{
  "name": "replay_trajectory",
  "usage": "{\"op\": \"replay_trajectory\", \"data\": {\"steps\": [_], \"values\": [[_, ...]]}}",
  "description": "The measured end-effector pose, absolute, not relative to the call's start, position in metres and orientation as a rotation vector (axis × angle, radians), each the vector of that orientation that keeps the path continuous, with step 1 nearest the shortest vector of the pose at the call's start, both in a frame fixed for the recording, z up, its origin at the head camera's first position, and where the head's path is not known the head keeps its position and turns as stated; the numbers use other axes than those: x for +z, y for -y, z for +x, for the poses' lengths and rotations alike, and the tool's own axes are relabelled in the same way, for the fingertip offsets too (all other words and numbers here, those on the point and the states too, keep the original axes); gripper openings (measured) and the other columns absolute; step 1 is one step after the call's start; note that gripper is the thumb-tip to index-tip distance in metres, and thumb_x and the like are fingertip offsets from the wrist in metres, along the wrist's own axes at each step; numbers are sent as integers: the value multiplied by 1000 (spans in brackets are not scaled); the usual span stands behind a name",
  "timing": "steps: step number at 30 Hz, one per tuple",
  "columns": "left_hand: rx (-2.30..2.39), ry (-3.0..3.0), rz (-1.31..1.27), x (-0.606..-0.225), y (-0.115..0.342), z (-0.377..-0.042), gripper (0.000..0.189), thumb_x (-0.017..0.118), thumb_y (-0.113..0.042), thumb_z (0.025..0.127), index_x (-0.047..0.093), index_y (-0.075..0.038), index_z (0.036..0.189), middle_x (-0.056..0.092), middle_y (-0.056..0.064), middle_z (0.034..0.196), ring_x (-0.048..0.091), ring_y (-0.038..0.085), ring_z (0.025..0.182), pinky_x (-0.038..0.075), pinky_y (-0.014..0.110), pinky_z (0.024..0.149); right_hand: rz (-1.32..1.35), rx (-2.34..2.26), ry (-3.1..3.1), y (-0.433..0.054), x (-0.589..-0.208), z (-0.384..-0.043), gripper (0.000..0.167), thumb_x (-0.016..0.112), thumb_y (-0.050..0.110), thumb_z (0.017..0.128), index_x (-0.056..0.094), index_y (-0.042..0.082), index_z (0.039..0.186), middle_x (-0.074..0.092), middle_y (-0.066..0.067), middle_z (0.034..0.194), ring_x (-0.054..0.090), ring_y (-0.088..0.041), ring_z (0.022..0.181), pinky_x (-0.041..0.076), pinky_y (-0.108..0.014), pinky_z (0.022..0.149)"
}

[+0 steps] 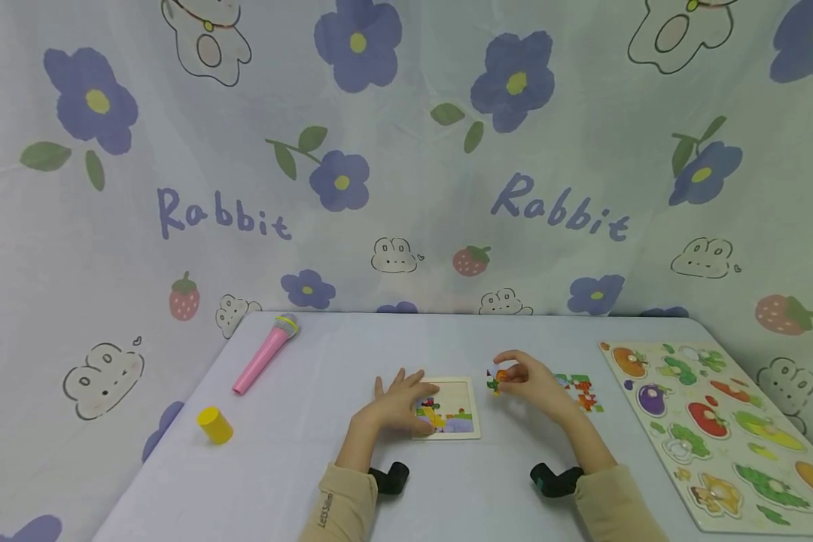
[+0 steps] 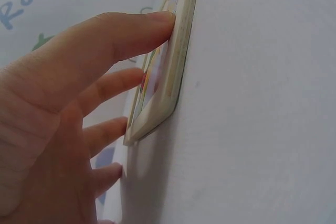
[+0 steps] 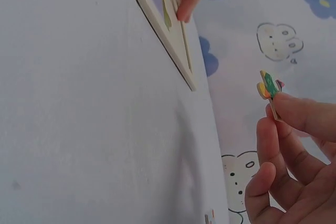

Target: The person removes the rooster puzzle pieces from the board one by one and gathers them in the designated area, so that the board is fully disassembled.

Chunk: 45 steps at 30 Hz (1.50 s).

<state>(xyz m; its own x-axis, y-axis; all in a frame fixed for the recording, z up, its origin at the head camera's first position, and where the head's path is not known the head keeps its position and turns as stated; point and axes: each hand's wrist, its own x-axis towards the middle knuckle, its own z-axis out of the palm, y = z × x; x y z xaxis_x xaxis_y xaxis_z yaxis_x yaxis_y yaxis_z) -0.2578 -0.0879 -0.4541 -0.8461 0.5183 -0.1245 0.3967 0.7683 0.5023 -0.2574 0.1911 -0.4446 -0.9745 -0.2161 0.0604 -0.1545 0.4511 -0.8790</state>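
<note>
A small wooden puzzle tray (image 1: 476, 412) lies on the table, with picture pieces along its lower part and bare wood above them. My left hand (image 1: 391, 405) rests over the tray's left side with fingers spread. In the left wrist view its thumb (image 2: 149, 29) touches the rim, and other fingertips reach the far side. To the right of the tray, my right hand (image 1: 537, 385) pinches a colourful puzzle piece (image 3: 270, 84) between thumb and fingers, raised off the table. Several more puzzle pieces (image 1: 588, 393) lie beyond the right wrist, partly hidden by it.
A large vegetable peg board (image 1: 657, 421) covers the table's right side. At the left are a pink toy microphone (image 1: 264, 360) and a yellow cylinder (image 1: 215, 425). A patterned curtain (image 1: 420, 188) hangs behind the table. Black wrist devices (image 1: 557, 480) sit at both cuffs.
</note>
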Motion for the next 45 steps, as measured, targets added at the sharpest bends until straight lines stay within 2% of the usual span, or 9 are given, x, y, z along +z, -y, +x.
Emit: {"op": "replay_trajectory", "data": {"steps": [12, 26, 34, 42, 45], "values": [[673, -2717, 708, -459, 88, -259, 66, 76, -37, 70, 53, -22, 130, 28, 8, 150, 10, 40, 139, -3, 70, 100, -286, -1613, -2622, -220, -447, -250, 44, 69, 4, 80, 52, 2, 120, 61, -12, 89, 57, -20, 81, 47, -30, 68], [688, -2717, 710, -458, 88, -259, 65, 76, -36, 70, 53, -22, 130, 29, 9, 150, 10, 40, 139, -4, 70, 100, -200, -1538, -2665, -241, -445, -242, 46, 69, 12, 82, 51, 5, 124, 62, -13, 97, 57, -19, 85, 46, -32, 69], [675, -2719, 714, -459, 88, -259, 65, 75, -37, 71, 52, -22, 130, 28, 8, 150, 10, 40, 139, -4, 70, 100, -197, -1557, -2703, -255, -447, -241, 43, 64, 11, 86, 51, 1, 125, 62, -14, 96, 60, -19, 84, 47, -31, 73], [680, -2716, 717, -457, 88, -258, 65, 75, -36, 71, 53, -23, 130, 28, 8, 150, 9, 40, 139, -5, 69, 100, -136, -1496, -2748, -269, -449, -241, 43, 62, 11, 88, 49, 2, 127, 60, -16, 95, 56, -18, 74, 45, -28, 55], [680, -2717, 711, -457, 89, -258, 64, 75, -36, 71, 53, -23, 130, 28, 8, 150, 9, 39, 139, -5, 69, 101, -73, -1414, -2754, -272, -448, -239, 41, 62, 9, 87, 49, 0, 125, 60, -16, 95, 55, -18, 72, 45, -28, 56]]}}
